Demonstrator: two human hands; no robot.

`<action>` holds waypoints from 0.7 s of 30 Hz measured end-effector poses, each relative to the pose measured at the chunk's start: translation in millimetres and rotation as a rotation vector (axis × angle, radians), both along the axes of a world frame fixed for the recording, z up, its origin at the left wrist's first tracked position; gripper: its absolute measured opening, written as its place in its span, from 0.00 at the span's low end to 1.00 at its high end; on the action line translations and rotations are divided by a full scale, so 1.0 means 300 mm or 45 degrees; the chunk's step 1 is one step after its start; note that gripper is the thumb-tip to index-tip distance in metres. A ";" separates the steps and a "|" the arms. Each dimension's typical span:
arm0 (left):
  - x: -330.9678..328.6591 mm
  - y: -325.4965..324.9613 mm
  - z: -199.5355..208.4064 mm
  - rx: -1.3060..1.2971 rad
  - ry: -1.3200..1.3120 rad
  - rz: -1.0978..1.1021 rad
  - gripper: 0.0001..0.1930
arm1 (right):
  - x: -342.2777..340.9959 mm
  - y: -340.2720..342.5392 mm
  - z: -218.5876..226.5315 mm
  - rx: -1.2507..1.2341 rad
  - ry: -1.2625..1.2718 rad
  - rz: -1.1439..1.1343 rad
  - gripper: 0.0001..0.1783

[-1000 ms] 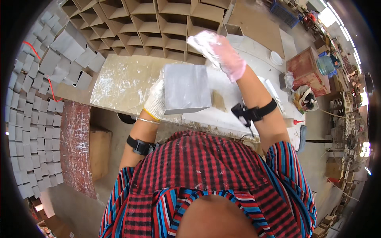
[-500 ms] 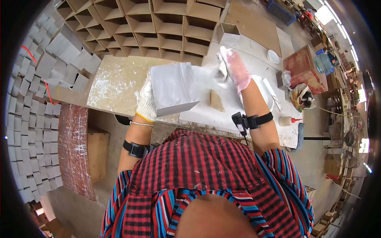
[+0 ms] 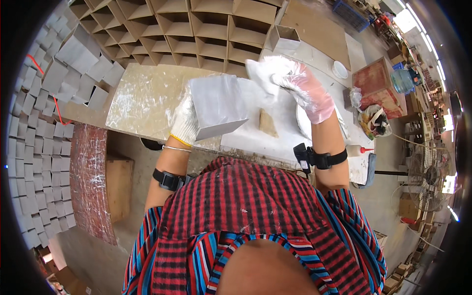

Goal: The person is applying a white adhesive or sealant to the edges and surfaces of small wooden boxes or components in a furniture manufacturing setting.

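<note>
My left hand (image 3: 184, 120), in a knitted white glove, grips a grey box (image 3: 219, 102) by its left side, above the table. The box's near face is tilted toward me, and most of my left fingers are hidden behind it. My right hand (image 3: 306, 88), in a clear plastic glove over white, is closed on a white cloth (image 3: 261, 74) to the right of the box, apart from it. Below the cloth, a tan wedge-shaped piece (image 3: 268, 124) lies on the white tabletop (image 3: 246, 145). A round white dish (image 3: 303, 122) is partly covered by my right wrist.
Brown compartment racks (image 3: 191, 29) stand behind the table. An open grey box (image 3: 285, 39) and a white bowl (image 3: 339, 69) sit at the far right. A red-tipped squeeze bottle (image 3: 356, 150) stands near the right edge. Stacked grey boxes (image 3: 44, 182) fill the left.
My right hand has shifted and turned, bringing the white cloth up and left toward the box. The left hand and its box have barely moved.
</note>
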State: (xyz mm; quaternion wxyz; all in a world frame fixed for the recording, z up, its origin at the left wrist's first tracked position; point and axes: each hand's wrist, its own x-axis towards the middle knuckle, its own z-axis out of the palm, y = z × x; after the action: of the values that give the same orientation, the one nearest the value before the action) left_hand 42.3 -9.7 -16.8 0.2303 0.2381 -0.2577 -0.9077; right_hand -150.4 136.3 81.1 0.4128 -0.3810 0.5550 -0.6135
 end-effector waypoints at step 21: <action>-0.022 0.036 -0.001 -0.031 0.024 -0.066 0.28 | 0.157 -0.038 -0.163 -0.207 1.398 -0.088 0.16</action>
State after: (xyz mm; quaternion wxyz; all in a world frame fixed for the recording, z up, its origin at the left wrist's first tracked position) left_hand 35.7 1.0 -17.1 0.2120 0.2200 -0.2728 -0.9123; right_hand -103.3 124.9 32.3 0.0118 -0.6569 0.6517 -0.3790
